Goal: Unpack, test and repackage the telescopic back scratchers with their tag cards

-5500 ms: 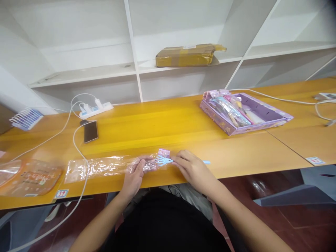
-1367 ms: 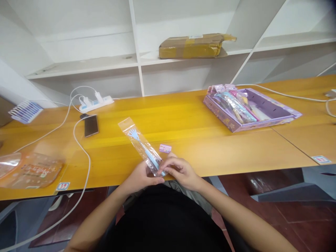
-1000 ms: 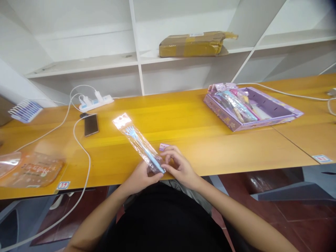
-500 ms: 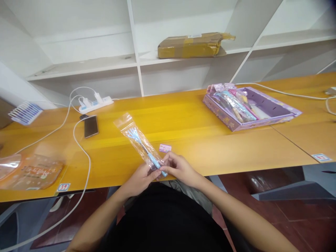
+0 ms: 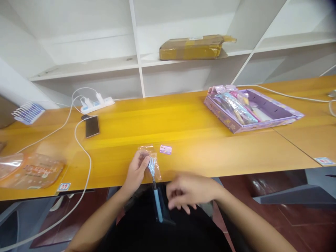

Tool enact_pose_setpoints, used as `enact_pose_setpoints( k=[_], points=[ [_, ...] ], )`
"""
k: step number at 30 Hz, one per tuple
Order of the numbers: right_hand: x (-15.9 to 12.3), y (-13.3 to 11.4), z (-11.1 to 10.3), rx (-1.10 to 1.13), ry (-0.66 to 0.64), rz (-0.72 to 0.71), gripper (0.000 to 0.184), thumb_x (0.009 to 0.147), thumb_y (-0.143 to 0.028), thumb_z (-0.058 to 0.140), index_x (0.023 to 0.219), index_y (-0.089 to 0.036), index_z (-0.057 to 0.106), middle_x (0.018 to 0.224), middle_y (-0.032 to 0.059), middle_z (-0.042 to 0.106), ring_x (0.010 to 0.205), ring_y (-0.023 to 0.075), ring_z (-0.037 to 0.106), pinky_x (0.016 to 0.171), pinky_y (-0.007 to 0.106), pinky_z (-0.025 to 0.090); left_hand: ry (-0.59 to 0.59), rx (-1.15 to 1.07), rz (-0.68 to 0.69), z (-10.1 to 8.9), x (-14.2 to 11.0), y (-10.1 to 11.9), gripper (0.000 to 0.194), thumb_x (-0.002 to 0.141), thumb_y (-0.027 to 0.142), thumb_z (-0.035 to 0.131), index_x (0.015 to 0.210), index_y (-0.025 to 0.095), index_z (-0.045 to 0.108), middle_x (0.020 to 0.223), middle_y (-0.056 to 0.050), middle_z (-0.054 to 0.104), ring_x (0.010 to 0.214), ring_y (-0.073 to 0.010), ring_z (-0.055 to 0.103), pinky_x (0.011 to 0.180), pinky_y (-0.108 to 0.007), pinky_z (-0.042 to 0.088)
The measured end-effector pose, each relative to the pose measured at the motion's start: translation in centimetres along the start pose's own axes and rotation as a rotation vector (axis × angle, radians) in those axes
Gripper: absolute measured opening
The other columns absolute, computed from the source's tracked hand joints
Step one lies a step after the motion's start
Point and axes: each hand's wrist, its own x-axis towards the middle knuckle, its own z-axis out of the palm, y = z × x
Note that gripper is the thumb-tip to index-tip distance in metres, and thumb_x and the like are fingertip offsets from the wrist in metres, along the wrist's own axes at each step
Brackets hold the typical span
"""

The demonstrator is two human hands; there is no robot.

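A light blue back scratcher [image 5: 157,203] with a claw-shaped head and dark shaft lies inside a clear plastic bag [image 5: 157,173]. My left hand [image 5: 138,169] pinches the bag beside the claw head, so the handle hangs down in front of my black shirt. Just right of the handle is my right hand [image 5: 187,192], blurred, its fingers loosely bent and apart, touching nothing that I can see. Above the bag's right side, a small pink and purple card [image 5: 166,149] lies on the table.
A purple box [image 5: 236,127] at the right holds several bagged items. On the left are a phone [image 5: 92,126], a power strip [image 5: 97,105] with white cables, and an orange plastic pouch [image 5: 39,171]. A taped parcel [image 5: 190,49] sits on the shelf behind.
The bagged back scratcher has turned end for end and come closer, its claw now beside my left hand. My right hand has let go of the handle end and moved down to the right.
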Motion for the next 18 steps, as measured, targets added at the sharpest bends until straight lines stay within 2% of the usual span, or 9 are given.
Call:
enact_pose_setpoints(
  k=[1,3,4,5,7,8,11,14,18],
  points=[
    [0.1,0.2,-0.6,-0.06,0.201,-0.07,0.03,0.106,-0.047,0.062,0.095,-0.022,0.071,0.074,-0.0008,0.072,0.058,0.0129,0.067,0.055,0.024,0.053,0.0,-0.007,-0.006,0.1,0.0,0.1,0.033,0.099,0.047,0.072,0.117,0.023,0.059,0.111,-0.004,0.069,0.102,-0.0183,0.066,0.092,-0.028,0.051],
    [0.5,1.2,-1.8,-0.279,0.671,-0.195,0.021,0.109,-0.037,0.057,0.105,-0.023,0.072,0.099,0.0065,0.076,0.089,0.0213,0.074,0.082,0.038,0.062,-0.017,-0.055,-0.039,0.5,-0.2,0.4,0.042,0.097,0.045,0.075,0.12,0.027,0.046,0.114,-0.002,0.068,0.094,-0.0162,0.067,0.084,-0.028,0.053],
    [0.8,1.8,-2.4,-0.411,0.851,-0.231,0.017,0.108,-0.033,0.058,0.112,-0.025,0.073,0.115,0.0101,0.075,0.107,0.0265,0.072,0.096,0.048,0.06,-0.037,-0.079,-0.059,0.6,-0.3,0.5,0.046,0.096,0.044,0.076,0.119,0.029,0.039,0.114,0.0,0.067,0.089,-0.0148,0.066,0.078,-0.027,0.053],
    [1.1,2.5,-2.9,-0.533,0.955,-0.249,0.018,0.106,-0.029,0.061,0.12,-0.026,0.073,0.131,0.0121,0.07,0.122,0.0311,0.066,0.107,0.057,0.054,-0.064,-0.093,-0.078,0.8,-0.4,0.5,0.048,0.096,0.042,0.077,0.116,0.03,0.035,0.113,0.001,0.065,0.085,-0.0137,0.066,0.073,-0.026,0.053],
    [1.7,3.8,-3.6,-0.688,0.969,-0.26,0.027,0.103,-0.026,0.066,0.13,-0.03,0.071,0.149,0.0119,0.061,0.137,0.0356,0.056,0.115,0.066,0.045,-0.113,-0.086,-0.103,0.9,-0.5,0.7,0.047,0.097,0.04,0.076,0.112,0.031,0.033,0.109,0.003,0.062,0.081,-0.0126,0.064,0.068,-0.024,0.053],
    [1.9,4.3,-3.8,-0.721,0.938,-0.264,0.028,0.103,-0.025,0.067,0.13,-0.03,0.07,0.149,0.0112,0.062,0.137,0.0353,0.056,0.114,0.066,0.046,-0.131,-0.069,-0.11,0.9,-0.5,0.7,0.044,0.097,0.04,0.075,0.112,0.03,0.035,0.108,0.003,0.061,0.082,-0.0127,0.064,0.068,-0.024,0.053],
    [2.1,5.0,-4.0,-0.729,0.903,-0.277,0.013,0.106,-0.027,0.064,0.116,-0.027,0.072,0.134,0.0097,0.07,0.125,0.0309,0.063,0.107,0.059,0.052,-0.149,-0.002,-0.119,0.7,-0.4,0.7,0.037,0.098,0.04,0.074,0.116,0.026,0.046,0.108,-0.001,0.061,0.088,-0.0144,0.065,0.073,-0.025,0.055],
    [1.8,4.9,-3.8,-0.661,0.92,-0.256,0.006,0.105,-0.025,0.065,0.109,-0.025,0.069,0.119,0.0088,0.074,0.113,0.0281,0.066,0.101,0.052,0.055,-0.169,0.003,-0.113,0.6,-0.3,0.8,0.049,0.098,0.039,0.074,0.138,0.024,0.049,0.112,-0.004,0.063,0.092,-0.016,0.066,0.077,-0.027,0.054],
    [1.3,4.9,-3.7,-0.457,0.94,-0.191,0.024,0.096,-0.02,0.074,0.119,-0.023,0.067,0.105,0.0062,0.072,0.099,0.0249,0.068,0.093,0.046,0.058,-0.201,-0.002,-0.105,0.7,-0.3,1.1,0.071,0.099,0.036,0.071,0.161,0.029,0.036,0.107,-0.002,0.062,0.089,-0.0147,0.063,0.079,-0.027,0.053]
  ],
)
